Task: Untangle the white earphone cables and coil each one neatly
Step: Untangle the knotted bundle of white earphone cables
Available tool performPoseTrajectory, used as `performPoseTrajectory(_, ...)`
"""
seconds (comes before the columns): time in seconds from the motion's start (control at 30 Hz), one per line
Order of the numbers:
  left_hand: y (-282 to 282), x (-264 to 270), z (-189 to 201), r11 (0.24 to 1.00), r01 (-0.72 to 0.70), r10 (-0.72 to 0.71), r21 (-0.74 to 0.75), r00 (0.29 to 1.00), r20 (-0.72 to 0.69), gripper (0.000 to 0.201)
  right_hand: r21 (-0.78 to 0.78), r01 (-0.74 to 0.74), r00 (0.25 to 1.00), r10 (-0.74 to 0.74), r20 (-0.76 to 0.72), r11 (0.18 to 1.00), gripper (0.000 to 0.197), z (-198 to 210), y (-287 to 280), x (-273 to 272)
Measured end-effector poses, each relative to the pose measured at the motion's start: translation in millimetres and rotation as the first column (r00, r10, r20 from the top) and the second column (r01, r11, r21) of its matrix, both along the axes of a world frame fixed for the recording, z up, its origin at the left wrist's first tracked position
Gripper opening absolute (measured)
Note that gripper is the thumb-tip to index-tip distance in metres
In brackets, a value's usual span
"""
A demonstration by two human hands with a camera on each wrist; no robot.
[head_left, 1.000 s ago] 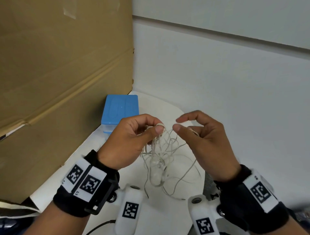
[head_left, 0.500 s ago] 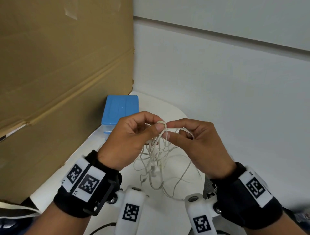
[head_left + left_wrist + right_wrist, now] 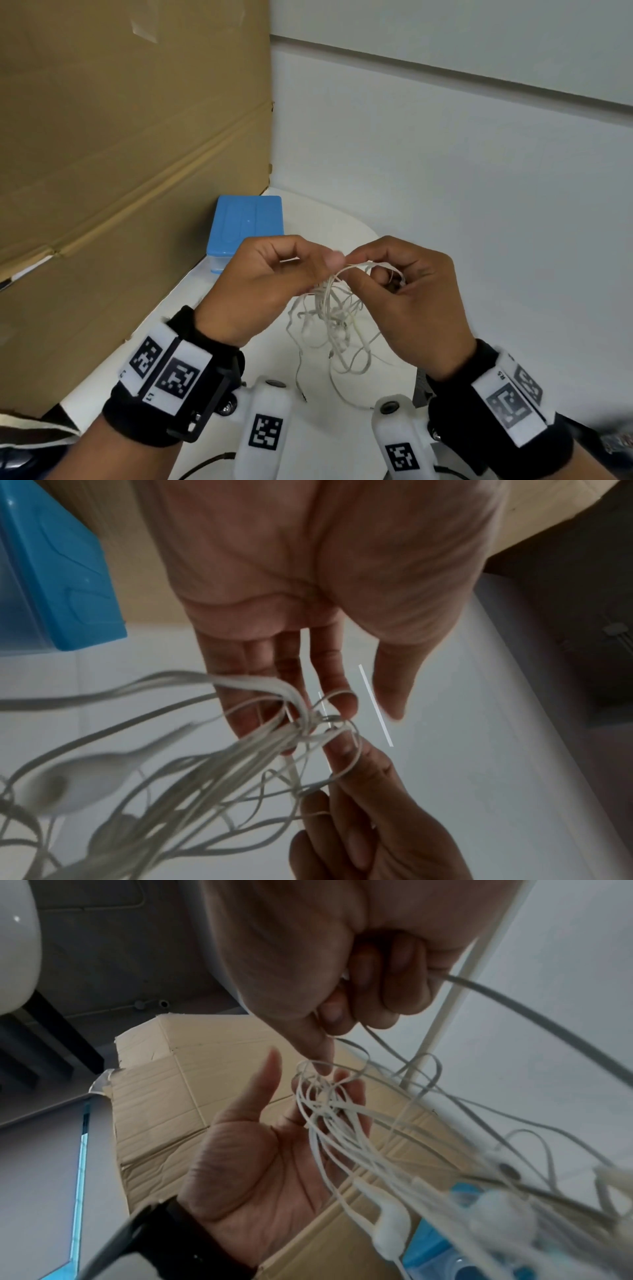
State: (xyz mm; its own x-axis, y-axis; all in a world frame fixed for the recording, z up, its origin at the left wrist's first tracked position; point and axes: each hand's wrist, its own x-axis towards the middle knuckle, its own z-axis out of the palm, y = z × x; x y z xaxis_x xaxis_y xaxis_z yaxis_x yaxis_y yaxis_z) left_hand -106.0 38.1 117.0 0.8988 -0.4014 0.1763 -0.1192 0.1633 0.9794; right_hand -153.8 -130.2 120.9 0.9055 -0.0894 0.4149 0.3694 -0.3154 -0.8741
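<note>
- cardboard stands at left, wall at right; white table below, blue box at its far left edge, beside the cardboard
- cables, one white tangle, hang between the two hands above the table; long axis roughly vertical, knot at top, loose loops and earbuds trailing down toward the tabletop; no strand freed or coiled yet, so task looks early
- left hand: fingers curled, thumb and forefinger pinching the top of the bundle; wrist view shows the knot sitting at its fingertips
- right hand: also curled, pinching a loop just right of the knot; some strands pass under its folded fingers
- the two pinches lie nearly touching, side by side, knot between them; neither hand clearly nearer; judgement: next pull would part the hands sideways, across the hanging axis
- against the frame a second back: right hand was then held apart from the bundle with finger and thumb spread; it has since closed in and taken hold; left hand's grip much the same; tangle hangs as before
</note>
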Motion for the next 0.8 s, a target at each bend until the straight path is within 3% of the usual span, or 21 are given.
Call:
performPoseTrajectory(0.07, -1, -1, 1, 1.000, -0.003, 0.003, 0.020, 1.000, 0.018, 0.012, -0.018, 0.013, 1.000, -0.013, 0.016, 1.000, 0.014, -2, 0, -2)
performPoseTrajectory(0.17, 2, 1, -1, 1.000, -0.013, 0.012, 0.023, 1.000, 0.021, 0.010, -0.038, -0.025, 0.999, 0.026, 0.025, 0.999, 0.008, -2, 1, -6)
performPoseTrajectory(0.27, 4, 2, 1, 0.999, -0.032, 0.031, 0.029, 0.999, 0.022, 0.008, 0.143, -0.119, 0.991, 0.127, -0.050, 0.983, 0.008, 0, -1, -9)
performPoseTrajectory(0.33, 4, 1, 3, 0.999, -0.042, 0.041, 0.025, 0.999, 0.015, 0.006, 0.228, -0.079, 0.989, 0.104, -0.100, 0.970, 0.015, 2, -3, -9)
performPoseTrajectory(0.53, 5, 4, 0, 0.998, -0.016, 0.016, -0.061, 1.000, -0.004, 0.007, 0.132, -0.030, 0.985, 0.052, -0.162, 0.991, 0.004, 7, 0, -5)
performPoseTrajectory(0.67, 4, 4, 3, 0.994, -0.047, 0.047, -0.104, 0.999, 0.000, 0.019, 0.135, -0.027, 0.984, 0.051, -0.174, 0.990, 0.003, 10, 0, -6)
performPoseTrajectory(0.8, 4, 3, 3, 0.985, -0.058, 0.062, -0.160, 0.998, 0.018, 0.028, 0.268, 0.000, 0.970, 0.065, -0.233, 0.963, 0.035, 15, 0, -8)
